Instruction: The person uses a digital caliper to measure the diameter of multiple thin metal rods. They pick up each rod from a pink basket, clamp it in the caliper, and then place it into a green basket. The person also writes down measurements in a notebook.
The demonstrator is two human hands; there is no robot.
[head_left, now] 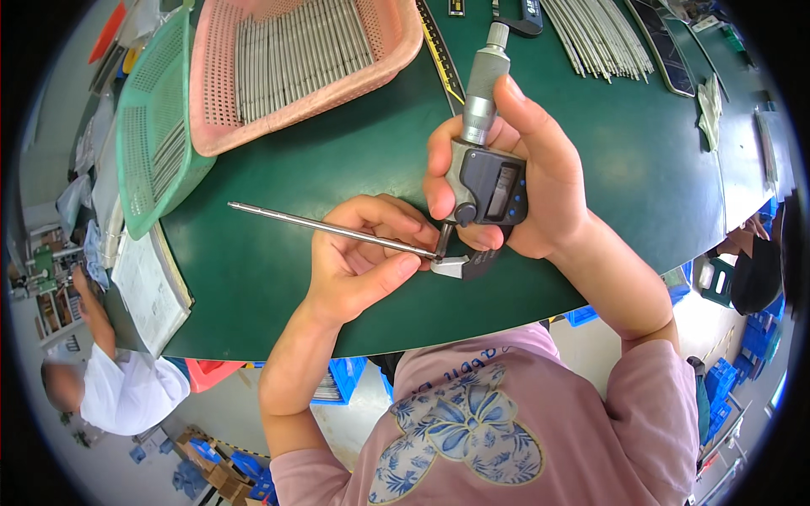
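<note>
My left hand [359, 253] pinches a thin metal rod [308, 223] near its right end, between thumb and fingers. The rod slants up to the left, its far tip free above the table. That right end sits at the jaws of a digital micrometer [494, 187], beside the metal spindle; whether the jaws touch it I cannot tell. My right hand [540, 160] is wrapped round the micrometer's dark body, its thumb up along the grey thimble [488, 76]. The small display faces up, angled to the right.
A pink basket [207, 93] of metal rods stands on the green table [278, 312], with a green basket [135, 160] left of it. Loose rods [599, 38], a phone [662, 46], another micrometer [530, 18] and a ruler [440, 55] lie farther back. Papers [148, 282] lie at left; a person [126, 384] sits beyond.
</note>
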